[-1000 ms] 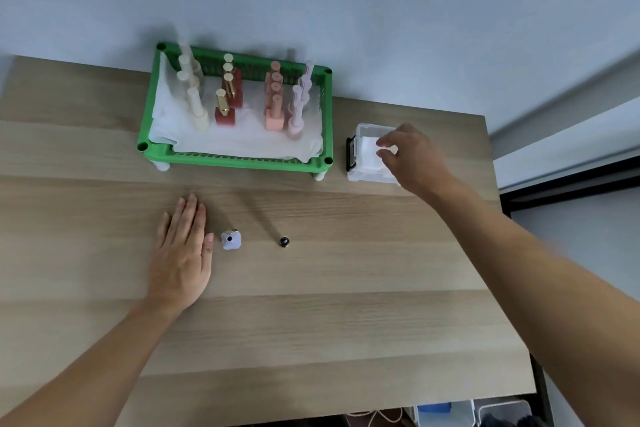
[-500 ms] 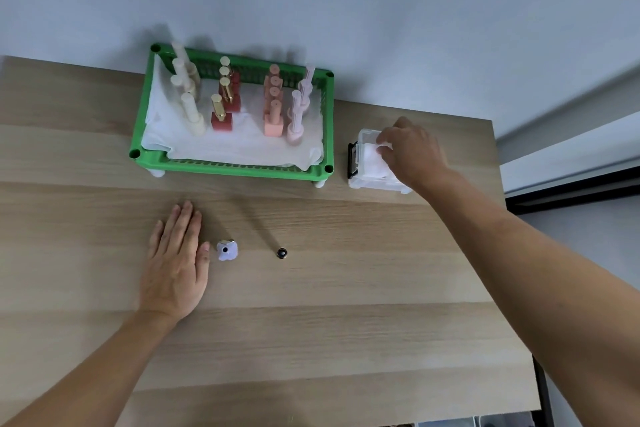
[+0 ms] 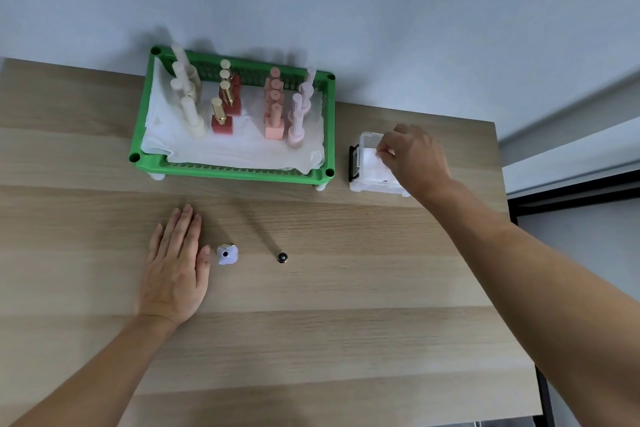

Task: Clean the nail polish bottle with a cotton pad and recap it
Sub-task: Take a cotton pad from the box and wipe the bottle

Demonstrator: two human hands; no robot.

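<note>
A: Bottle status?
B: Uncapped, lilac, lobed, upright mid-table. Cap stands just right of it, apart; dark round top.
A: Hands?
B: Left hand flat on the wood, fingers straight, thumb just beside the bottle. Right hand pinches a white pad in the clear plastic box by the table's far edge.
A: Else?
B: Green slotted basket left of the box, paper-lined, rows of capped bottles.

right hand seemingly pinches a cotton pad in box.
</note>
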